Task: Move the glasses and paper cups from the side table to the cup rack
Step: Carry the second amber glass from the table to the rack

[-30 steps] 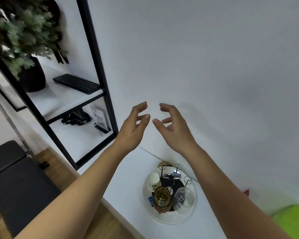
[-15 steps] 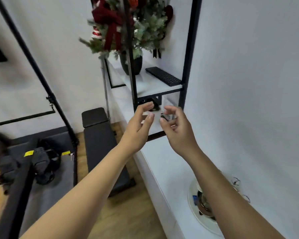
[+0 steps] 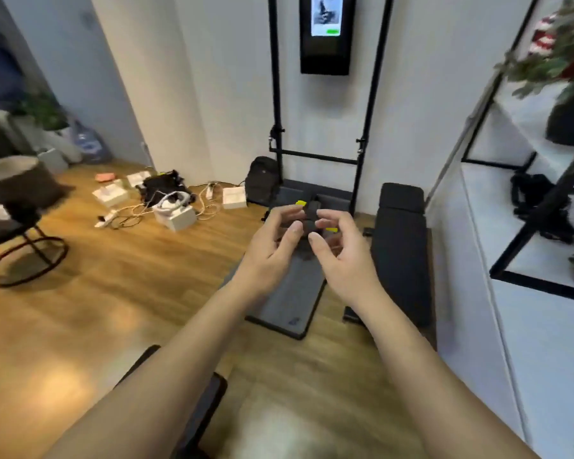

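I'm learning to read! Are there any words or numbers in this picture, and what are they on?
No words can be read here.
Wall screen: shows a picture and a green patch; any writing is too small and blurred.
White boxes on the floor: any print is too blurred.
Yellow tags on the black gear: no letters visible.
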`<state>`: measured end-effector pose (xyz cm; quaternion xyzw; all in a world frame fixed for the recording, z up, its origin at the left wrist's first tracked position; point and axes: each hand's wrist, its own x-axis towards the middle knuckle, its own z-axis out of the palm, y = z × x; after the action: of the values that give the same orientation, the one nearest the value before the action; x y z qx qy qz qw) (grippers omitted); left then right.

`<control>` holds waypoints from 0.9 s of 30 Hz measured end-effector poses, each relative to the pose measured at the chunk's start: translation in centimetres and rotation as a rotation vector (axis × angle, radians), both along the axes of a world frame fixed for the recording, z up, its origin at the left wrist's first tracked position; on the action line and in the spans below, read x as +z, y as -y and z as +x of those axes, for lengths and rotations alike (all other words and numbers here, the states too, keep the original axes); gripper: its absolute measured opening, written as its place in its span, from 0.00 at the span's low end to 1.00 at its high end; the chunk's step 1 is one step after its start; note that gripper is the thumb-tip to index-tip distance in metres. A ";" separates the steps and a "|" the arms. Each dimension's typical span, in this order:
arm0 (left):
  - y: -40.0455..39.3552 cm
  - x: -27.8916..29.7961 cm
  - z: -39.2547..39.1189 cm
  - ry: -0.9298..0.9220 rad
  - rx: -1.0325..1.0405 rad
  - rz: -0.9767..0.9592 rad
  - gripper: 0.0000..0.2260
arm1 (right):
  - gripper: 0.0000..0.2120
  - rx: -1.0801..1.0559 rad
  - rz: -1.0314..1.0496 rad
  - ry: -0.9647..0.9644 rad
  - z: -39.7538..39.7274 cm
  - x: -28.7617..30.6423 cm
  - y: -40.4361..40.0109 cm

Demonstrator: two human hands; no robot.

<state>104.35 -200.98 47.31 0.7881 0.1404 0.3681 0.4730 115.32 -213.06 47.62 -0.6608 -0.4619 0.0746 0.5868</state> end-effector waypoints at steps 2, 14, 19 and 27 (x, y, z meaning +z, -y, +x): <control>-2.0 -0.5 -8.2 -0.024 0.123 -0.023 0.18 | 0.15 0.105 -0.002 -0.026 -6.4 -1.1 -3.2; -7.3 -2.3 -48.3 -0.080 0.863 -0.135 0.15 | 0.17 0.765 -0.078 -0.060 -42.1 -3.2 -20.4; -8.7 -3.2 -54.8 -0.087 0.983 -0.193 0.16 | 0.18 0.846 -0.086 -0.068 -49.3 -3.9 -24.9; -21.7 -3.2 -65.7 -0.138 1.060 -0.216 0.27 | 0.19 0.904 -0.110 -0.023 -61.4 -5.5 -38.8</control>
<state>38.64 -179.27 44.09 0.5785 0.5863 0.4870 0.2906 53.94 -174.22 42.16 -0.4222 -0.6929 0.3549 0.4645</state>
